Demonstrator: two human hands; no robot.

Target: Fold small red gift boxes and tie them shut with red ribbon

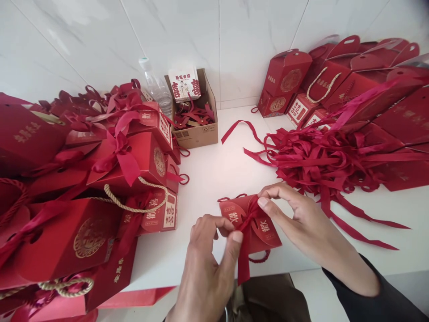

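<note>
A small red gift box (270, 243) with gold characters lies on the white table in front of me, near its front edge. Dark red cord handles stick out at its far and near sides. A red ribbon (245, 255) is tied in a knot over the top, and one tail hangs down toward me. My left hand (211, 264) is closed, thumb and forefinger pinching the ribbon left of the knot. On the far right side of the knot, my right hand (301, 223) pinches the ribbon between thumb and fingers.
Red boxes (127, 156) with bows are stacked at left. Loose ribbons (318, 156) lie heaped at right, before more red boxes (288, 76). Against the tiled wall stand a cardboard box (197, 136) holding cards (184, 85) and ribbon pieces, and a clear plastic bottle (156, 87).
</note>
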